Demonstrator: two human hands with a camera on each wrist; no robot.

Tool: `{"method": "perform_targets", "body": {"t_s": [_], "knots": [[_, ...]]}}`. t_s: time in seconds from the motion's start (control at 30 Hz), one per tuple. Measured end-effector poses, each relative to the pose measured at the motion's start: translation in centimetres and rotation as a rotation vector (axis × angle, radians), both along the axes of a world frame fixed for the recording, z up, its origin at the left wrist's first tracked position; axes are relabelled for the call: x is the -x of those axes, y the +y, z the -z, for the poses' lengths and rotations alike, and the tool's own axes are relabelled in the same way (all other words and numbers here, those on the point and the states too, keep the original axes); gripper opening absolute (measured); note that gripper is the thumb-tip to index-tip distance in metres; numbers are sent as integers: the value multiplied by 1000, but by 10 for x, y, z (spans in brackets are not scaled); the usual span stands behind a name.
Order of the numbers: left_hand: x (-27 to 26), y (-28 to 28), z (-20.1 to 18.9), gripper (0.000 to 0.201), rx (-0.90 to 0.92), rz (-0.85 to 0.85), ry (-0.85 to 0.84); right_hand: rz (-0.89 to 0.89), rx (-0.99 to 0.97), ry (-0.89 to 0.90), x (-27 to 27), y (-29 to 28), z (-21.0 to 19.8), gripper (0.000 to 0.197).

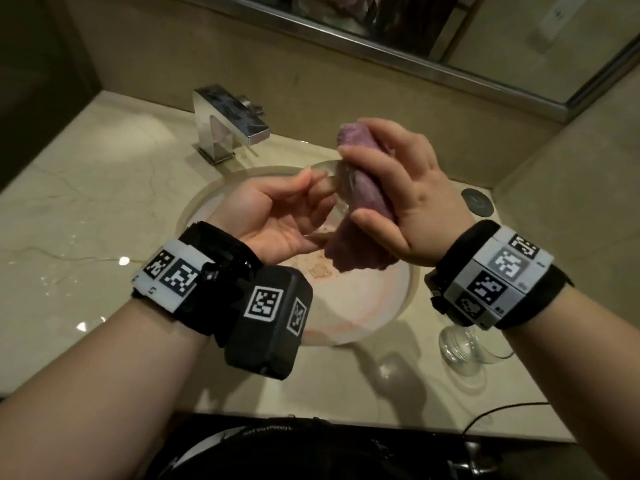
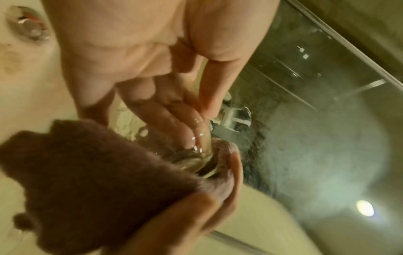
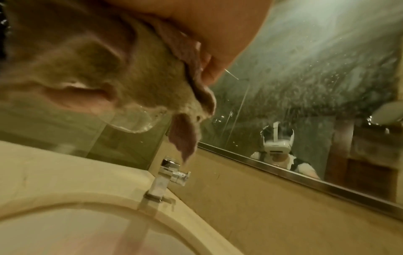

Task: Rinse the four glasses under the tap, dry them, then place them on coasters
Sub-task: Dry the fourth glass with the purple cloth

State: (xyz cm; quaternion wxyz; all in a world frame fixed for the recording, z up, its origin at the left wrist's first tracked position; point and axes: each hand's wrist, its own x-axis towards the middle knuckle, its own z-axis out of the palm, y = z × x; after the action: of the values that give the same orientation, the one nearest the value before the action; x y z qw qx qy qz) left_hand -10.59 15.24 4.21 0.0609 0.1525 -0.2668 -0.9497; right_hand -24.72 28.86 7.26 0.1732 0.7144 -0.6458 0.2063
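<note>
Head: over the basin (image 1: 398, 306), the left hand (image 1: 277, 216) is pinching a glass (image 1: 332, 178); the right hand (image 1: 394, 188) is gripping a cloth (image 1: 363, 202) against it. Left wrist: fingers (image 2: 174, 117) are curling around the glass (image 2: 196, 160), blurred. Right wrist: cloth (image 3: 98, 69) is covering it, probably.

My head camera looks down and forward from above the tabletop's near edge, taking in the basin (image 1: 194, 216), the tap (image 1: 228, 123) at the far edge and the mirror (image 1: 450, 36) beyond. My left wrist camera sits very close under the left hand (image 2: 130, 51), looking along its fingers toward the mirror (image 2: 316, 86). My right wrist camera looks low across the basin rim (image 3: 130, 210) toward the tap (image 3: 167, 176) and mirror (image 3: 305, 86). All three views share the purple cloth (image 1: 363, 188) and the mirror wall.
</note>
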Motion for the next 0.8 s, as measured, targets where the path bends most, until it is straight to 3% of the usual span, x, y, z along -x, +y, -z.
{"method": "perform_targets", "body": {"t_s": [0.2,0.3,0.4,0.47,0.57,0.6,0.67,0.73,0.8], "knots": [[7,2,-6,11,339,-111,47,385,129,-599,-35,-15,7,49],[9,4,-8,4,451,-156,41,487,189,-864,-40,-26,9,32],[13,4,-8,7,624,-171,52,545,172,-1115,-33,-36,7,19],[16,4,-7,9,704,-176,110,570,130,-1359,-27,-40,7,29],[20,1,-5,8,830,-133,170,439,32,-1853,-18,-39,7,34],[21,1,-4,7,850,-104,179,403,17,-1919,-18,-37,6,31],[22,0,-1,8,878,-62,165,453,54,-1802,-15,-35,8,31],[21,-3,0,15,893,-46,107,549,86,-1458,-10,-34,10,39],[20,-10,-1,21,788,-4,18,547,133,-1107,-10,-30,7,37]]}}
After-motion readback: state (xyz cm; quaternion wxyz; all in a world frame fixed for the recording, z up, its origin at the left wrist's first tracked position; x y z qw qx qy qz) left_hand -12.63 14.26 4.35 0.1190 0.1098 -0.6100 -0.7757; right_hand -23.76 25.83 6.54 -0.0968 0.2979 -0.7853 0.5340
